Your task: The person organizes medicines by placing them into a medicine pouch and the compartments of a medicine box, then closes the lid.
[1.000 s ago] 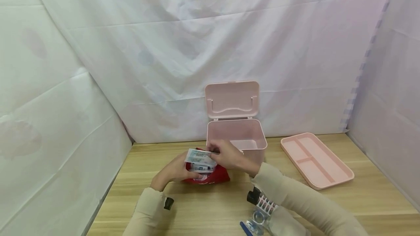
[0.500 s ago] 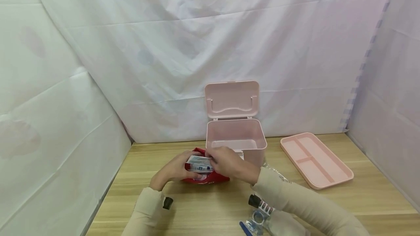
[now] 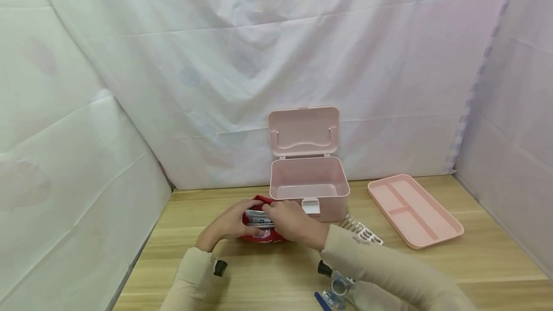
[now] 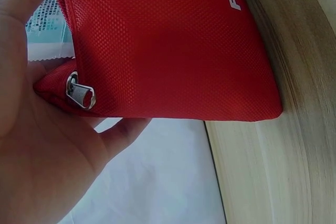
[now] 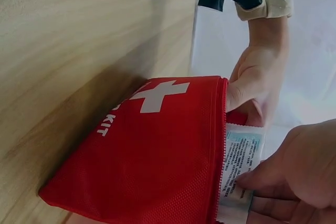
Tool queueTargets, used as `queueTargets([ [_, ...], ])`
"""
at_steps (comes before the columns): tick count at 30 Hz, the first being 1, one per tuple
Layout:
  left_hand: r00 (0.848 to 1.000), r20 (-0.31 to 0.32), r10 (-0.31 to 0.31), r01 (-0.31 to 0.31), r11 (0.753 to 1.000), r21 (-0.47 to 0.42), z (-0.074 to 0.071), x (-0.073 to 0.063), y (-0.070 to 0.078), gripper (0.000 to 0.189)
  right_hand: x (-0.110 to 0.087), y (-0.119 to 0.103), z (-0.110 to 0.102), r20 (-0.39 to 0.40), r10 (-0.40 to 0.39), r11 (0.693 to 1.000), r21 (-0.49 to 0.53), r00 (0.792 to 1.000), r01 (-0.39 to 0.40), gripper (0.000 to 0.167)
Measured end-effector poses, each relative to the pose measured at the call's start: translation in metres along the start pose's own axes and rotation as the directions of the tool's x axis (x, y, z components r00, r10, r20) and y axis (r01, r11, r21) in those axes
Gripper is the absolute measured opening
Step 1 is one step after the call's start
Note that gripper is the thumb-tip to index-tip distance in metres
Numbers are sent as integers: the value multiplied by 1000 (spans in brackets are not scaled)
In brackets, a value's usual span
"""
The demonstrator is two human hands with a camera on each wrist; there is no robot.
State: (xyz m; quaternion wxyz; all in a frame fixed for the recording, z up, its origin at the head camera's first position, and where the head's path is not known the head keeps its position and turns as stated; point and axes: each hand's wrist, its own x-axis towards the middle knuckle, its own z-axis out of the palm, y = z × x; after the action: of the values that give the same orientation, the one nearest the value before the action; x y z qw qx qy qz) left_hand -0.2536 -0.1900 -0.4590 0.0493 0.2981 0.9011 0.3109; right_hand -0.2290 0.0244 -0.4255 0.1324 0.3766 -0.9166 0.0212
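A red first aid pouch (image 3: 264, 238), marked with a white cross in the right wrist view, stands with its zipped mouth spread wide. My left hand (image 3: 231, 221) grips the pouch at one end of the mouth, thumb on the near side and fingers behind. My right hand (image 3: 291, 220) is at the other end of the mouth. Its thumb and fingers pinch a flat printed packet (image 5: 240, 166), which sits mostly inside the pouch. Printed packets (image 3: 259, 219) show in the opening between the hands. The zipper pull (image 4: 80, 92) hangs at the left palm.
Behind the pouch is a pink box (image 3: 321, 210), lid up. A pink divided tray (image 3: 432, 220) lies at the right. Blister packs (image 3: 367, 235) lie beside the right forearm. A clear roll-like item (image 3: 339, 286) and a blue stick (image 3: 322, 301) lie at the front.
My right hand has moved down toward the pouch, and the packet it pinches has gone from above the mouth into it. My left hand keeps its grip on the pouch.
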Motion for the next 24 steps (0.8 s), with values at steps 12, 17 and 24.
queueTargets([
  [12, 1000, -10, 8, -8, 1000, 27, 1, 0, 0, 73, 1, -8, -1, 67, 4, 999, -35, 998, -2, 26],
  [17, 1000, -8, 30, -30, 999, 42, 2, 1, 0, 72, 5, -12, 10, 119, 22, 998, -59, 993, -15, 30],
  [24, 1000, -5, 27, -27, 999, 20, 0, 1, 0, 75, 12, -14, 16, 113, 32, 999, -20, 993, -30, 25],
])
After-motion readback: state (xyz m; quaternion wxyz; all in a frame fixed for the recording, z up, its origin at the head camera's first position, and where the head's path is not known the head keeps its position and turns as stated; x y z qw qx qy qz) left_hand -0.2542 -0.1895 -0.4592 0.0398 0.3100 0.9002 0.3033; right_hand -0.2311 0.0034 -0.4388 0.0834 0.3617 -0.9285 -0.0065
